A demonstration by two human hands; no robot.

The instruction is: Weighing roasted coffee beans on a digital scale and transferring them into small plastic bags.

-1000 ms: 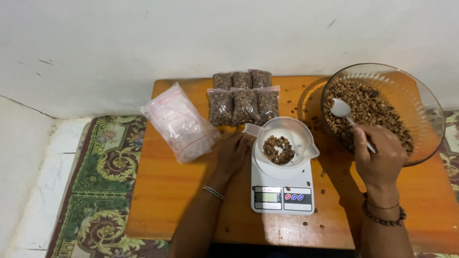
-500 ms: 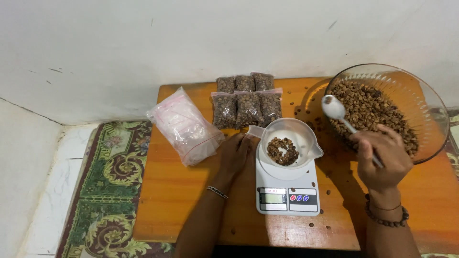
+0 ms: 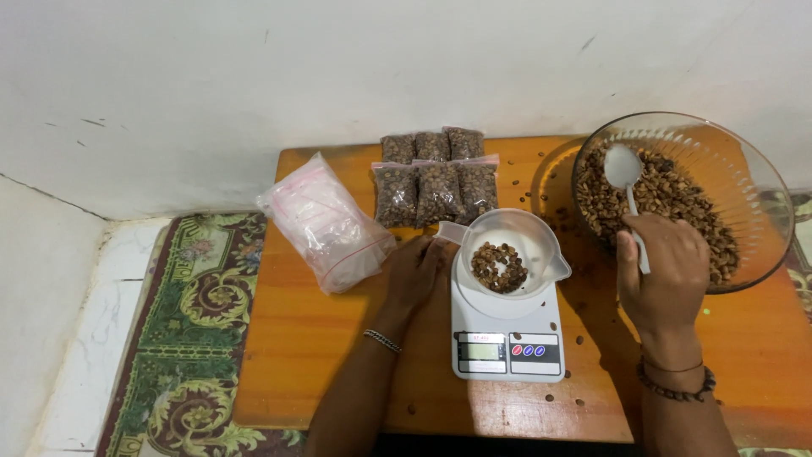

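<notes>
At the far left a patterned rug [image 3: 190, 338] lies on the floor beside the wooden desk [image 3: 321, 338]. On the desk's left part rests a clear bag [image 3: 326, 222] stuffed with empty pouches, its long axis slanting from upper left to lower right. Behind it, toward the wall, six filled packets [image 3: 436, 173] of brown beans lie in two rows, touching one another.

The left hand [image 3: 414, 272] rests on the desk just beside the scale [image 3: 506, 326], its fingers [image 3: 430, 252] loosely curled and holding nothing, their tips touching the spout of the white cup [image 3: 512, 245]. The wrist wears a metal bracelet [image 3: 382, 340]. The cup sits on the scale's round plate with a small heap of beans [image 3: 499, 267] in its bottom; its spout points left and away, toward the packets.

To the right, loose beans are scattered on the desk near the scale. The right hand [image 3: 664, 271] is closed around the handle of a white spoon [image 3: 624, 173], fingers wrapped tight. The spoon's long axis runs almost straight away from the person, handle near, bowl far and tilted slightly left. Its bowl faces up, looks empty, and hovers over the beans in the glass bowl [image 3: 744, 169] at the desk's right end. A beaded band [image 3: 677, 389] circles the right wrist.
</notes>
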